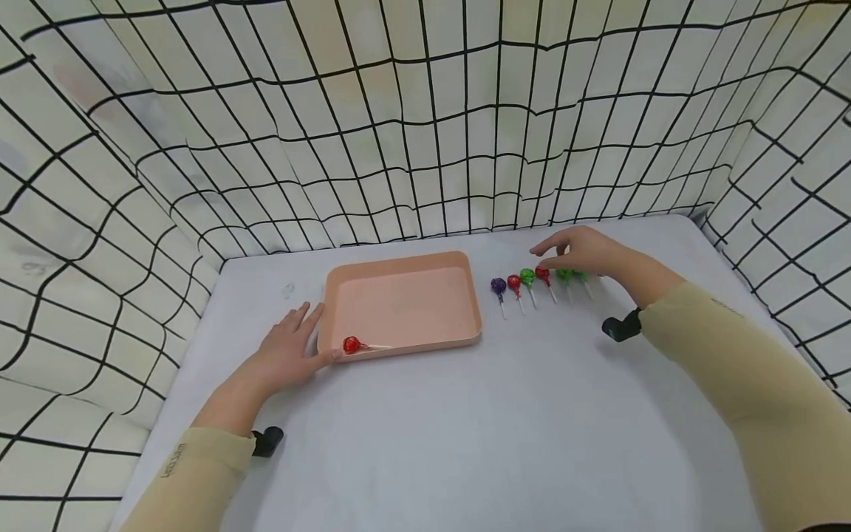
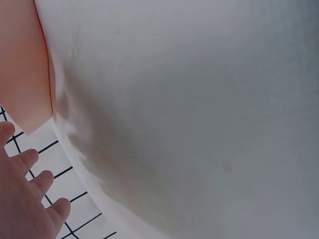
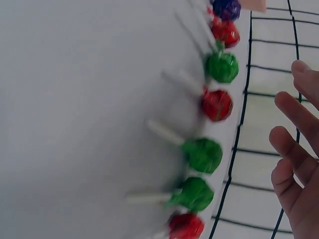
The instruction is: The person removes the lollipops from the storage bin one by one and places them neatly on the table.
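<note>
My left hand (image 1: pixel 286 347) rests at the left end of a shallow peach-coloured tray (image 1: pixel 408 299), its fingers spread and the thumb at the near left corner. Inside that tray, by the near wall, lies a red lollipop (image 1: pixel 351 344). My right hand (image 1: pixel 581 249) hovers over a row of wrapped lollipops on the table, fingers loosely bent with nothing between them. The row has a purple lollipop (image 1: pixel 499 285) nearest the tray, then red, green (image 3: pixel 222 67), red (image 3: pixel 217 105), two more green ones and a red lollipop (image 3: pixel 186 226) at the far end. In the head view, my hand partly covers the last ones.
The white table (image 1: pixel 459 436) carries the tray and the row. Pale walls with a black grid (image 1: pixel 432 122) enclose its back and sides. A small black device (image 1: pixel 268 442) is strapped at the left wrist, another black device (image 1: pixel 622 326) at the right.
</note>
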Tool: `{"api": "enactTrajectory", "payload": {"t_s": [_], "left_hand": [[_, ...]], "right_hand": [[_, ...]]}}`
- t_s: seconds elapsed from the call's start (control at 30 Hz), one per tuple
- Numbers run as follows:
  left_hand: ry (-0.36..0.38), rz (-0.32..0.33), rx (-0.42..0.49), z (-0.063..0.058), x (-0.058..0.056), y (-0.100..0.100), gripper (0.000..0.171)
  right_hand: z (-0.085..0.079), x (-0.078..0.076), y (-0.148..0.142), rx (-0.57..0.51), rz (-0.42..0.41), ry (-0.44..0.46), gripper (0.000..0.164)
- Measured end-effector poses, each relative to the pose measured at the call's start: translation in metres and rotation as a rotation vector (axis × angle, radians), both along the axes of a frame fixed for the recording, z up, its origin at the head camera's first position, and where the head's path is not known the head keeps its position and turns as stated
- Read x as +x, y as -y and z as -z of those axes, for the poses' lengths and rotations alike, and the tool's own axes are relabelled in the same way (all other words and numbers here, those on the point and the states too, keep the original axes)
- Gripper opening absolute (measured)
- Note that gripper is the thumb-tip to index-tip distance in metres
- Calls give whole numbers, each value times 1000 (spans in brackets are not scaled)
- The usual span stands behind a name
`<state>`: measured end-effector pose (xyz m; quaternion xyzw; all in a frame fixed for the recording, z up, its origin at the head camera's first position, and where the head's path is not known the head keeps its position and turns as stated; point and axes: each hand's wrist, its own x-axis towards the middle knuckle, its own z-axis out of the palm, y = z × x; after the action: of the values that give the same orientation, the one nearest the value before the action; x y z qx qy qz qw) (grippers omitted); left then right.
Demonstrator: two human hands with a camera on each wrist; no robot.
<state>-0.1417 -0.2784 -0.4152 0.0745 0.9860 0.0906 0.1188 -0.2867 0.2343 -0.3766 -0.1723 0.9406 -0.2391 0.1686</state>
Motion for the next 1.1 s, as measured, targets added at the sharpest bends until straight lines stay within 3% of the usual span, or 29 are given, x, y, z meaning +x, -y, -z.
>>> {"api": "enactTrajectory", "payload": {"t_s": [0.33, 0.53, 0.7, 0.87, 1.1], "left_hand": [[5, 0, -14, -1, -1, 1, 112], [8, 2, -9, -1, -2, 0, 109], [10, -2, -3, 0, 0, 3, 107], [6, 0, 6, 1, 3, 4, 106], [-14, -11, 19, 4, 4, 6, 105]], "right_hand": [[-7, -5, 59, -52, -118, -20, 38], [-10, -6, 105, -106, -178, 13, 35], [-1, -7, 143, -149, -235, 68, 33], [7, -3, 177, -122, -332, 110, 30], [0, 8, 215, 11, -416, 47, 29]]}}
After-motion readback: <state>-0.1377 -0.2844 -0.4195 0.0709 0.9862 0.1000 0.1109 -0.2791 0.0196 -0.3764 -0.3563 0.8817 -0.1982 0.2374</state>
